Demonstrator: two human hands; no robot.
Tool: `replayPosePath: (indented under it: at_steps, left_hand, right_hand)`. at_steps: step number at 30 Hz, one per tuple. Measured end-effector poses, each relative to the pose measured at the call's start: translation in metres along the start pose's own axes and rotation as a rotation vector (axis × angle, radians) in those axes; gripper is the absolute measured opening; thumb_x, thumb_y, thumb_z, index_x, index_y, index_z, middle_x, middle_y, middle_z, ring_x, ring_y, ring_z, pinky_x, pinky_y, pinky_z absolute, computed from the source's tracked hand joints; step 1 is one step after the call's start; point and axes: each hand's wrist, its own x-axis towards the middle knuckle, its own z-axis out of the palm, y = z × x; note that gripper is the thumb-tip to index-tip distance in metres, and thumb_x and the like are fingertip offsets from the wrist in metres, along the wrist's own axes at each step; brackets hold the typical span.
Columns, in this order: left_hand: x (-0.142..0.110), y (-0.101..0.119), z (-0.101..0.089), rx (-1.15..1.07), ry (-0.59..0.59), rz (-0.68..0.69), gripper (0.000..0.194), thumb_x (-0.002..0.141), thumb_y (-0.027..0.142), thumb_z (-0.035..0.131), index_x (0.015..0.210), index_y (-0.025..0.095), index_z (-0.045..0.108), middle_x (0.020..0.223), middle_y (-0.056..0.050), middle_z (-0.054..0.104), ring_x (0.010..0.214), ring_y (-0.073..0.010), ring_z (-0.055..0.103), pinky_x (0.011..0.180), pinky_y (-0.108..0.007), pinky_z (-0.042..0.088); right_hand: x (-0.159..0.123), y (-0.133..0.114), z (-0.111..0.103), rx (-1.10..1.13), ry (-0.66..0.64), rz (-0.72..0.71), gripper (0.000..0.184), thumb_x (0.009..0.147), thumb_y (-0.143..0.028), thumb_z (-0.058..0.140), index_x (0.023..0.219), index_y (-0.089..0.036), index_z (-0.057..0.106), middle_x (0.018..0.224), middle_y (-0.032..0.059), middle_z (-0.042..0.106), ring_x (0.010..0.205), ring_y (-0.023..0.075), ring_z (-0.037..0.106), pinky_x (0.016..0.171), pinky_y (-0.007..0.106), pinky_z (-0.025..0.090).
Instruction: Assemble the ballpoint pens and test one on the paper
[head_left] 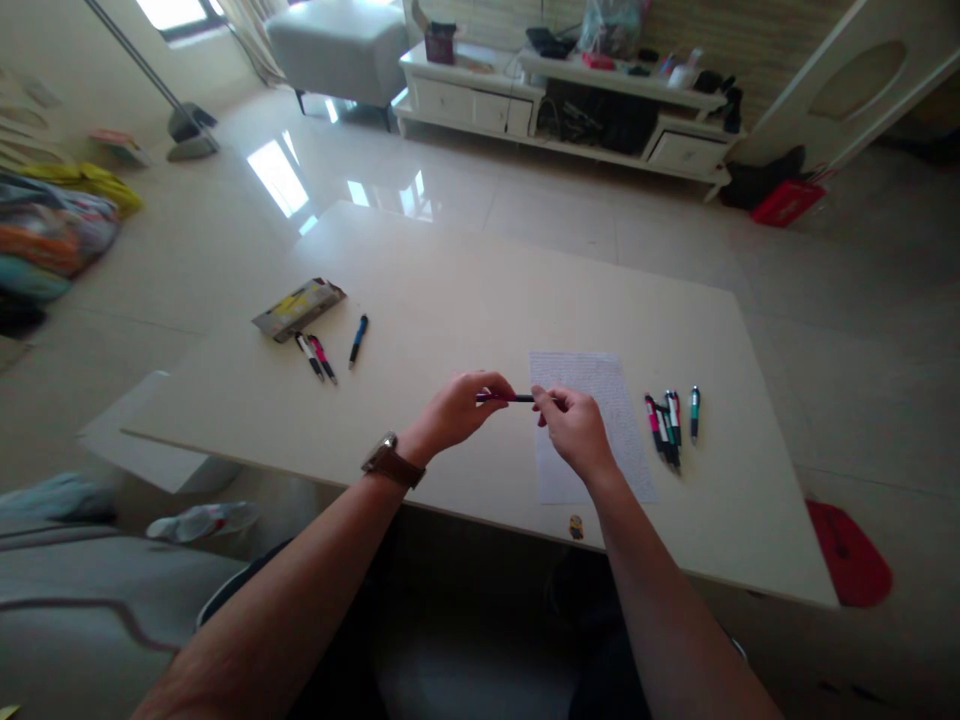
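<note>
Both my hands hold one dark pen (523,398) level above the white table (480,290). My left hand (459,408) pinches its left end, where a bit of pink or purple shows. The fingers of my right hand (574,425) close round the other end and hide its tip. Under my right hand lies a sheet of paper (589,480) covered in lines of writing. Right of the paper sits a bunch of several pens (666,430), with a teal pen (694,412) beside it. On the left are a blue pen (358,342), a white pen (309,357) and a pink pen (322,360).
A grey and yellow box (300,310) lies at the table's left. A small sticker (576,527) is near the front edge. Beyond the table stand a white TV cabinet (472,105) and a grey stool (337,50). A red seat (851,555) shows at the right corner.
</note>
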Motion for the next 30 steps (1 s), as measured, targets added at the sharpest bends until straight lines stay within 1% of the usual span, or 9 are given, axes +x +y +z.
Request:
replayPosePath:
  at_steps: [4,8,11,16,18,21,25,28,30]
  left_hand:
    - [0.000,-0.004,0.000,0.179,-0.021,0.026,0.017,0.094,0.022,0.057,0.103,0.021,0.072,0.097,-0.005,0.075,0.086,-0.0159,0.067,0.079,-0.030,0.051]
    - [0.001,-0.004,0.000,0.167,-0.026,-0.001,0.021,0.096,0.022,0.053,0.110,0.021,0.069,0.097,-0.004,0.077,0.087,-0.0156,0.070,0.080,-0.028,0.051]
    - [0.001,-0.001,-0.001,0.139,-0.006,0.007,0.020,0.095,0.023,0.055,0.112,0.022,0.067,0.098,-0.003,0.077,0.091,-0.0159,0.071,0.083,-0.028,0.052]
    - [-0.002,-0.001,-0.002,0.139,-0.024,0.020,0.024,0.096,0.022,0.054,0.118,0.023,0.064,0.101,-0.003,0.076,0.094,-0.0162,0.070,0.085,-0.028,0.051]
    - [-0.002,-0.002,-0.002,0.164,-0.023,0.027,0.023,0.096,0.023,0.054,0.118,0.023,0.064,0.101,-0.004,0.075,0.094,-0.0168,0.069,0.085,-0.029,0.051]
    - [-0.002,-0.004,-0.001,0.184,-0.022,0.040,0.023,0.097,0.024,0.053,0.117,0.023,0.064,0.101,-0.004,0.075,0.094,-0.0175,0.069,0.086,-0.030,0.050]
    - [-0.001,-0.004,0.000,0.188,-0.039,0.040,0.024,0.098,0.024,0.052,0.119,0.023,0.063,0.103,-0.005,0.074,0.095,-0.0179,0.068,0.085,-0.031,0.050]
    - [-0.002,-0.004,0.000,0.204,-0.040,0.040,0.023,0.098,0.022,0.051,0.118,0.023,0.063,0.102,-0.005,0.073,0.095,-0.0174,0.067,0.085,-0.031,0.049]
    - [-0.002,-0.005,-0.001,0.213,-0.030,0.040,0.022,0.099,0.023,0.051,0.118,0.023,0.063,0.102,-0.004,0.073,0.095,-0.0171,0.067,0.086,-0.030,0.049]
  right_hand:
    - [0.005,0.006,-0.006,-0.122,-0.058,-0.083,0.038,0.090,-0.050,0.058,0.073,-0.018,0.068,0.059,0.0018,0.060,0.054,0.0146,0.053,0.053,0.027,0.037]
    - [0.007,0.004,-0.004,-0.050,-0.023,-0.151,0.018,0.083,-0.037,0.064,0.085,-0.019,0.068,0.076,0.0031,0.067,0.068,0.0167,0.061,0.063,0.028,0.046]
    - [0.007,0.003,-0.004,-0.027,0.019,-0.146,0.021,0.083,-0.039,0.063,0.087,-0.019,0.063,0.089,0.0053,0.069,0.078,0.0180,0.064,0.070,0.030,0.049]
    - [0.009,0.011,-0.007,-0.076,-0.036,-0.039,0.037,0.093,-0.049,0.050,0.075,-0.019,0.059,0.064,0.0025,0.062,0.059,0.0158,0.056,0.061,0.029,0.045]
    - [0.010,0.013,-0.007,-0.031,-0.006,-0.082,0.024,0.085,-0.043,0.062,0.083,-0.019,0.060,0.081,0.0046,0.068,0.070,0.0167,0.061,0.066,0.029,0.047]
    - [0.010,0.012,-0.007,-0.020,0.023,-0.092,0.029,0.077,-0.041,0.070,0.092,-0.019,0.059,0.100,0.0069,0.070,0.084,0.0186,0.064,0.071,0.030,0.050]
    - [0.011,0.010,-0.007,-0.118,-0.059,-0.035,0.032,0.091,-0.045,0.053,0.074,-0.019,0.059,0.068,0.0036,0.064,0.063,0.0166,0.058,0.064,0.031,0.046]
    - [0.013,0.011,-0.007,-0.045,-0.011,-0.101,0.017,0.081,-0.035,0.065,0.085,-0.019,0.060,0.087,0.0051,0.069,0.077,0.0177,0.063,0.070,0.030,0.049]
    - [0.015,0.013,-0.007,-0.010,-0.005,-0.094,0.023,0.077,-0.036,0.070,0.089,-0.019,0.060,0.095,0.0062,0.069,0.084,0.0188,0.065,0.074,0.031,0.050]
